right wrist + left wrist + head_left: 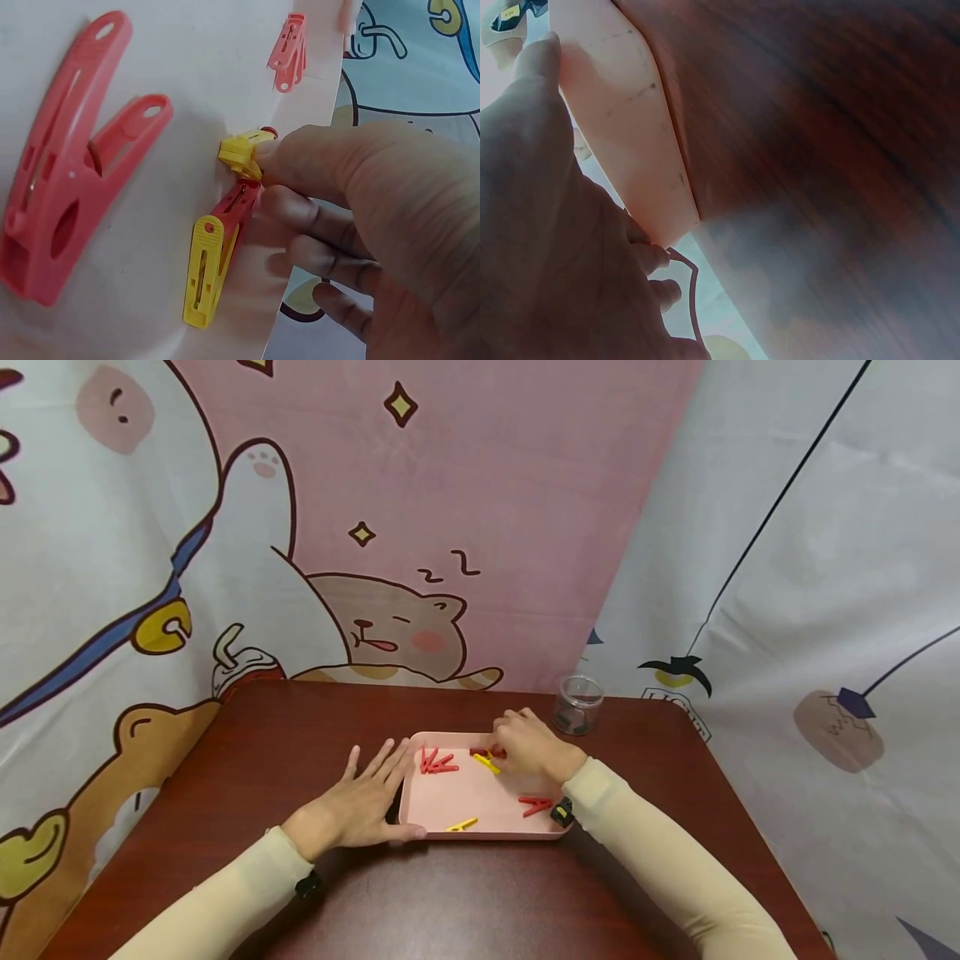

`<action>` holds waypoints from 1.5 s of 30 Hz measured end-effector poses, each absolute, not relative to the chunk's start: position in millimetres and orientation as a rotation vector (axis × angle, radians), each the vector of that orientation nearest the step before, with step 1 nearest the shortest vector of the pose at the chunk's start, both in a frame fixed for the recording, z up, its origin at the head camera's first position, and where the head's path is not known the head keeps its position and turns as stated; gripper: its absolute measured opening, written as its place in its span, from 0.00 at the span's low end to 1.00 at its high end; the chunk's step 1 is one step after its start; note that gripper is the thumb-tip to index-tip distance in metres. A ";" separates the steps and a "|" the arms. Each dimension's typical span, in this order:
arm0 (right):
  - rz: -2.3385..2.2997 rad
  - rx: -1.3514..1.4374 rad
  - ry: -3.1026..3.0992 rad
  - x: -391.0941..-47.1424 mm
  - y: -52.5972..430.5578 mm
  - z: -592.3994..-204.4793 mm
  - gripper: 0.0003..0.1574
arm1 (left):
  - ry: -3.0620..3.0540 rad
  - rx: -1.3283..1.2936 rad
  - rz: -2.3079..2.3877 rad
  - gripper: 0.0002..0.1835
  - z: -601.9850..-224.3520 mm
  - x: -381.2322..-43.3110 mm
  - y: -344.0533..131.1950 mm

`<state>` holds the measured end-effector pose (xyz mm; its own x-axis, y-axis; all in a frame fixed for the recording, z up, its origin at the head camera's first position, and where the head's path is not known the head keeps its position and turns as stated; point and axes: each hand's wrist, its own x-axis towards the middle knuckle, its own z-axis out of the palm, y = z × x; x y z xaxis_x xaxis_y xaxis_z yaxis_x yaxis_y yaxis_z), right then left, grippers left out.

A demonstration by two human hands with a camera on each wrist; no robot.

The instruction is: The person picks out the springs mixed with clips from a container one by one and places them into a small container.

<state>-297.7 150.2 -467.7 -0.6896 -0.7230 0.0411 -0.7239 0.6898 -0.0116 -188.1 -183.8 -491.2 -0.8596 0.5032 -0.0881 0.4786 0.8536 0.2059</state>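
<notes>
A shallow pink tray (468, 802) lies on the table with red and yellow clothespins in it. My left hand (363, 802) is spread along the tray's left side, fingers straight, the thumb on its near rim. At the tray's far right, my right hand (528, 745) pinches a yellow clothespin (241, 154) between thumb and forefinger. Right beside those fingertips lie a red clothespin (238, 199) and another yellow clothespin (202, 277). Red clothespins (435, 764) sit at the tray's far left, and a red clothespin (535, 806) lies near right. One yellow clothespin (462, 825) rests by the near edge.
Behind the tray to the right stands a clear round jar (579, 702) with some dark items inside. The dark brown table (480, 893) reaches back to a printed cartoon curtain (525, 527).
</notes>
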 end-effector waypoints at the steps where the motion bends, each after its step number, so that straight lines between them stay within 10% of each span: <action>1: 0.042 1.228 -2.856 -297.6 150.2 -467.9 0.06 | 2.890 0.768 0.267 0.73 -491.2 -188.1 -183.9; 45: 0.232 1.319 -2.986 -311.9 118.3 -475.2 0.10 | 2.878 0.751 0.270 0.73 -490.1 -188.4 -182.8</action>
<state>-311.9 118.3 -475.2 -0.6681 -0.7414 -0.0622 -0.7230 0.6667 -0.1812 -188.4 -182.8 -490.1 -0.8623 0.4957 -0.1034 0.4679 0.8580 0.2118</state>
